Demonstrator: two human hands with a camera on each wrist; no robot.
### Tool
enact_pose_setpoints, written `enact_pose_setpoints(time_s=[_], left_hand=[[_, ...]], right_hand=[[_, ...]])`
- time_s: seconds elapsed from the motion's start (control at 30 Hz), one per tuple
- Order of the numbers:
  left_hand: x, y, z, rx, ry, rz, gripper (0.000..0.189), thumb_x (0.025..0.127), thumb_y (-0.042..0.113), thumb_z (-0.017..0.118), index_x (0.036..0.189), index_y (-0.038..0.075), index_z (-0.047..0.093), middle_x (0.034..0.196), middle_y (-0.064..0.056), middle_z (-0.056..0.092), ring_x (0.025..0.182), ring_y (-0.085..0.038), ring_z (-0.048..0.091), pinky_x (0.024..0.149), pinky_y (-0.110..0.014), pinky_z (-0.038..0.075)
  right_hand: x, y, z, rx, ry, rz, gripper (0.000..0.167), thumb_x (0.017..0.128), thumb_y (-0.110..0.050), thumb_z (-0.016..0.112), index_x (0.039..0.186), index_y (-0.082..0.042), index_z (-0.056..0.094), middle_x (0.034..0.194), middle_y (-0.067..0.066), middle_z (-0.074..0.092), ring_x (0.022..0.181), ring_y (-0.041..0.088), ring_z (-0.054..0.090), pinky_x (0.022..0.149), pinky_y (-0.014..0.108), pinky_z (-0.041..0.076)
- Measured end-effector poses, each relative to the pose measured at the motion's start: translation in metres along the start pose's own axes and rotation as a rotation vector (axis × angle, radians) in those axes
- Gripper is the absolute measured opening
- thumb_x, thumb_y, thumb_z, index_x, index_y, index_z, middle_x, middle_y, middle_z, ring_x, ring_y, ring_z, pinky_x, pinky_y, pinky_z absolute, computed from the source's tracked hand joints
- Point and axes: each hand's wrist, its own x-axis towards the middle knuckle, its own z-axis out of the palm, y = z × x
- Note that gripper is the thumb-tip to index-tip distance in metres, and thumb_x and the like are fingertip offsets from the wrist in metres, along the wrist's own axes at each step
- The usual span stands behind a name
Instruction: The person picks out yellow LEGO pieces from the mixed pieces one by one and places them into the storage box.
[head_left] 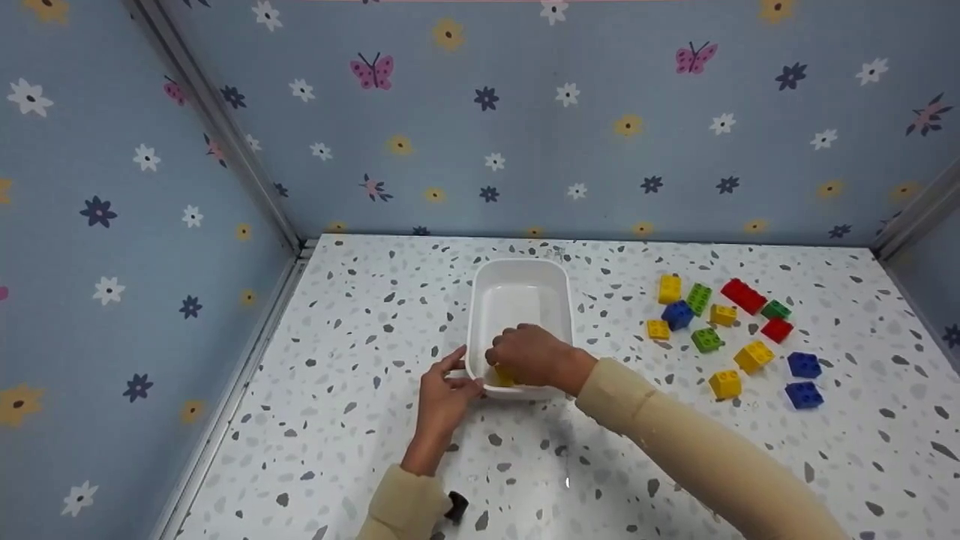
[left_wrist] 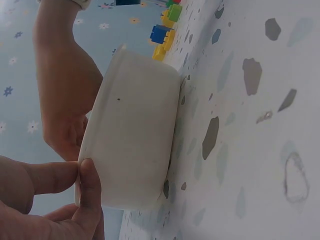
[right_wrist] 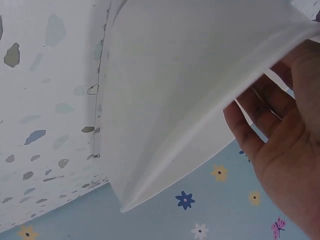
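Observation:
A white plastic bin (head_left: 525,300) stands on the speckled table. My left hand (head_left: 444,394) pinches its rim at the near left corner, thumb on one side and fingers on the other, as the left wrist view also shows. My right hand (head_left: 531,354) reaches over the right wall into the near end of the bin, its fingers curled down around a yellow building block (head_left: 505,375). Most of that block is hidden beneath the hand. In the right wrist view the bin's outer wall (right_wrist: 150,100) covers the fingertips.
Right of the bin lie several loose blocks, among them a red one (head_left: 743,295), a light green one (head_left: 706,340), a yellow one (head_left: 754,356) and a blue one (head_left: 804,395). A small black object (head_left: 456,508) is beside the left sleeve. Flower-patterned panels (head_left: 525,135) border the table.

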Motion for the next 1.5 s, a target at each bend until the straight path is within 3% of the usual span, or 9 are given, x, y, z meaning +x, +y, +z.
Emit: enact_pose_setpoints(time_s=[0.23, 0.5, 0.93, 1.2, 1.5], left_hand=[[-0.001, -0.001, 0.000, 0.004, 0.006, 0.013, 0.062, 0.091, -0.006, 0.071, 0.150, -0.006, 0.053, 0.132, -0.026, 0.058, 0.099, -0.027, 0.071, 0.081, -0.033, 0.066], [-0.001, 0.001, 0.000, 0.015, 0.010, -0.016, 0.062, 0.092, -0.004, 0.071, 0.152, -0.003, 0.053, 0.134, -0.025, 0.059, 0.100, -0.026, 0.070, 0.083, -0.034, 0.066], [-0.002, 0.000, 0.002, -0.008, 0.032, -0.014, 0.062, 0.091, -0.007, 0.072, 0.151, -0.003, 0.055, 0.133, -0.024, 0.059, 0.097, -0.025, 0.068, 0.081, -0.034, 0.066], [-0.002, 0.000, 0.001, -0.019, 0.025, 0.010, 0.063, 0.091, -0.009, 0.071, 0.151, -0.005, 0.053, 0.132, -0.024, 0.058, 0.096, -0.024, 0.070, 0.082, -0.036, 0.066], [-0.002, 0.002, 0.003, 0.000, 0.030, -0.014, 0.064, 0.091, -0.007, 0.072, 0.152, -0.002, 0.054, 0.132, -0.023, 0.059, 0.097, -0.023, 0.070, 0.086, -0.039, 0.066]], right_hand=[[-0.011, 0.006, -0.001, 0.053, 0.079, 0.003, 0.023, 0.093, -0.014, 0.082, 0.116, -0.010, 0.080, 0.108, 0.005, 0.078, 0.096, 0.024, 0.070, 0.090, 0.039, 0.062], [-0.026, 0.012, -0.004, 0.072, 0.115, 0.070, 0.032, 0.090, -0.012, 0.085, 0.121, -0.009, 0.078, 0.115, 0.006, 0.076, 0.106, 0.025, 0.067, 0.096, 0.043, 0.059], [-0.051, 0.025, -0.005, 0.126, 0.243, 0.108, 0.028, 0.092, -0.013, 0.083, 0.119, -0.007, 0.077, 0.120, 0.008, 0.075, 0.111, 0.027, 0.066, 0.099, 0.047, 0.059], [-0.068, 0.035, -0.009, 0.134, 0.279, 0.157, 0.030, 0.092, -0.014, 0.083, 0.121, -0.006, 0.076, 0.122, 0.009, 0.074, 0.112, 0.028, 0.067, 0.102, 0.051, 0.058], [-0.084, 0.043, -0.006, 0.148, 0.302, 0.195, 0.032, 0.091, -0.012, 0.084, 0.122, -0.006, 0.077, 0.122, 0.009, 0.074, 0.112, 0.029, 0.067, 0.104, 0.052, 0.057]])
